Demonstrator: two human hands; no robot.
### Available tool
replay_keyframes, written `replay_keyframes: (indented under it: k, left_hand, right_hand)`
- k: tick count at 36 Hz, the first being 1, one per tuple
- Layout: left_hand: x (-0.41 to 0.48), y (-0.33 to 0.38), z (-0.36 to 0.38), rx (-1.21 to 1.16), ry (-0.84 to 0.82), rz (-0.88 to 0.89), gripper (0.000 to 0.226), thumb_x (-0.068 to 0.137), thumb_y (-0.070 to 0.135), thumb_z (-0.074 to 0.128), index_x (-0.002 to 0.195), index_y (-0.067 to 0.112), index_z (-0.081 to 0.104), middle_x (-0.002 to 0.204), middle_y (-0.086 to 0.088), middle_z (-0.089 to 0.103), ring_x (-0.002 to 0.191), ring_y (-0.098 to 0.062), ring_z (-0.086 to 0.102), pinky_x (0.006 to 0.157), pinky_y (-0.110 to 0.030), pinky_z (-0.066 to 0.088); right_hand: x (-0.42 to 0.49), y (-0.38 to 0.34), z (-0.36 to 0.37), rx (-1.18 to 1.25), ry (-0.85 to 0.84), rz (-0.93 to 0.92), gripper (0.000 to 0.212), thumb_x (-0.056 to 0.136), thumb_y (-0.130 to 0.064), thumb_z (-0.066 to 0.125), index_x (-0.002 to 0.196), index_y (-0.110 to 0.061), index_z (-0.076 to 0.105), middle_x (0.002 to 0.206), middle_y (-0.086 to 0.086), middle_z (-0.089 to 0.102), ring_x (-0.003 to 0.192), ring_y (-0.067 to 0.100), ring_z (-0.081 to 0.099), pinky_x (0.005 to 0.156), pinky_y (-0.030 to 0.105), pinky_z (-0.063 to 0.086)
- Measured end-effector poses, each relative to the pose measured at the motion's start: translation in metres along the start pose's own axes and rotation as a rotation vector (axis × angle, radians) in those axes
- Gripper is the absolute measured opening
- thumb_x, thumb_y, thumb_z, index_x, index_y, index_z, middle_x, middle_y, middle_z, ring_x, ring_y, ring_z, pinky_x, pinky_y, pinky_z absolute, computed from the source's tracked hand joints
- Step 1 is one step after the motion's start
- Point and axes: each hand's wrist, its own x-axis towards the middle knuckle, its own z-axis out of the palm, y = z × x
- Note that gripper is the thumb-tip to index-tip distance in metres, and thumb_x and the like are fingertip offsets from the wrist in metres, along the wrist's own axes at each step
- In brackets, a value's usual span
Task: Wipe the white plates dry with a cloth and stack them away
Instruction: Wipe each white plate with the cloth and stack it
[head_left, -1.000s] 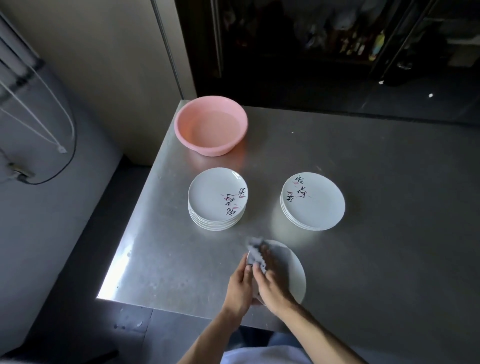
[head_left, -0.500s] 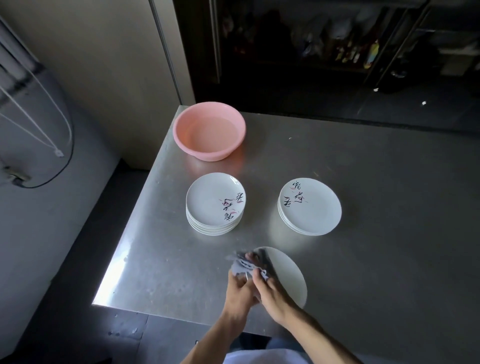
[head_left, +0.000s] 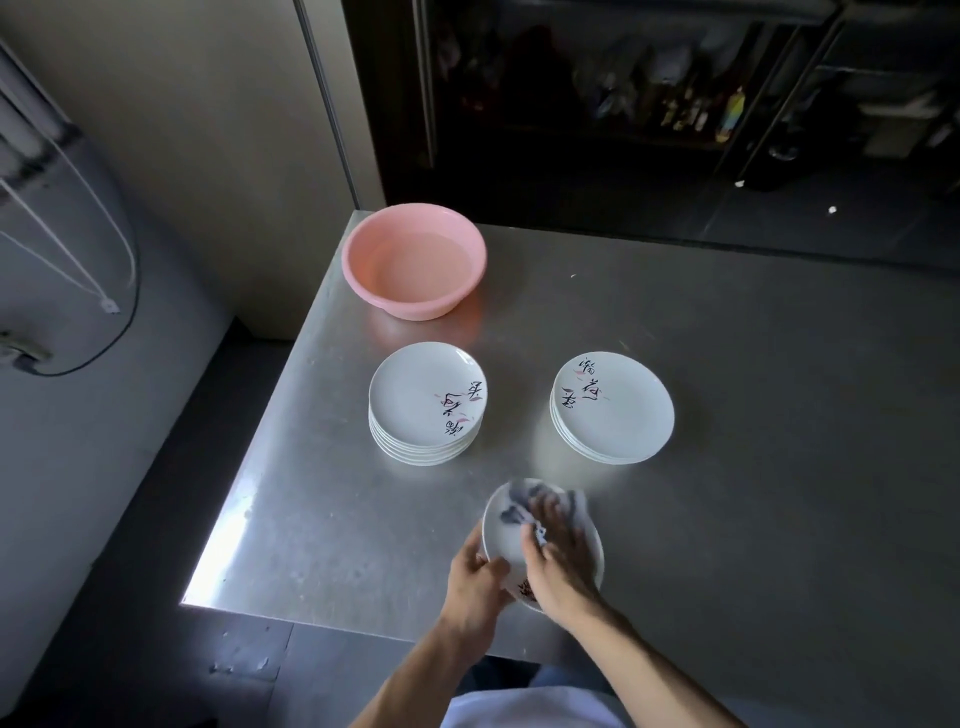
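Near the front edge of the steel table (head_left: 753, 415) my left hand (head_left: 475, 582) grips the near-left rim of a white plate (head_left: 501, 540). My right hand (head_left: 558, 556) presses a grey cloth (head_left: 524, 501) onto that plate's face, fingers curled into the cloth. The cloth is blurred and covers the plate's far part. Behind them stand two stacks of white plates with black and pink markings: a taller left stack (head_left: 427, 402) and a lower right stack (head_left: 613, 408).
A pink basin (head_left: 414, 260) holding water sits at the table's far left corner. The table's left edge drops to a dark floor (head_left: 130, 493). A beige wall (head_left: 208, 130) and hanging cables (head_left: 109, 306) are at the left; dark shelving stands behind the table.
The cloth and my right hand have swept from the plate's left rim across to its far right part. The plate now lies flatter, and my left hand holds its near-left rim.
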Motion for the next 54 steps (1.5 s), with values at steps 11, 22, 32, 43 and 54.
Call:
replay_keyframes:
  k: [11,22,32,43,54]
  left_hand:
    - [0.001,0.008,0.001,0.038,0.162,-0.019,0.035,0.085,0.012,0.070,0.113,0.006,0.050,0.099,-0.020,0.075,0.091,-0.033,0.075,0.078,-0.047,0.064]
    - [0.002,0.005,-0.002,0.245,0.005,-0.036,0.039,0.075,0.023,0.064,0.109,0.006,0.075,0.103,-0.015,0.080,0.104,-0.035,0.075,0.094,-0.054,0.061]
    - [0.004,0.005,-0.005,0.051,0.131,-0.049,0.017,0.095,0.011,0.065,0.111,0.015,0.066,0.096,-0.013,0.075,0.075,-0.015,0.074,0.060,-0.030,0.058]
    - [-0.003,-0.002,-0.011,0.047,0.101,-0.064,0.033,0.096,-0.002,0.052,0.122,0.016,0.059,0.091,-0.010,0.079,0.076,-0.023,0.075,0.065,-0.033,0.060]
    - [-0.005,-0.004,-0.015,0.084,0.015,-0.036,0.040,0.075,0.008,0.056,0.107,0.012,0.079,0.104,-0.018,0.078,0.098,-0.033,0.075,0.077,-0.039,0.062]
  right_hand:
    - [-0.014,-0.018,-0.001,0.296,-0.123,-0.266,0.049,0.108,-0.039,0.029,0.156,-0.028,0.028,0.167,-0.007,0.013,0.154,0.008,0.003,0.124,0.026,0.001]
    - [-0.022,-0.021,0.003,0.373,-0.064,-0.191,0.052,0.109,-0.033,0.031,0.158,-0.019,0.023,0.166,-0.004,0.015,0.154,0.011,0.005,0.125,0.036,0.007]
    - [-0.007,-0.031,-0.010,0.251,0.048,0.094,0.057,0.108,-0.041,0.023,0.160,-0.019,0.016,0.167,0.009,0.007,0.154,0.022,-0.007,0.124,0.043,0.003]
    - [-0.005,-0.011,0.003,0.004,0.043,0.095,0.055,0.108,-0.042,0.022,0.158,-0.018,0.022,0.168,0.007,0.006,0.154,0.022,-0.007,0.124,0.037,-0.001]
    - [-0.015,-0.005,0.006,0.171,-0.071,-0.177,0.049,0.109,-0.040,0.026,0.156,-0.032,0.024,0.167,-0.007,0.001,0.153,0.008,-0.010,0.124,0.033,-0.008]
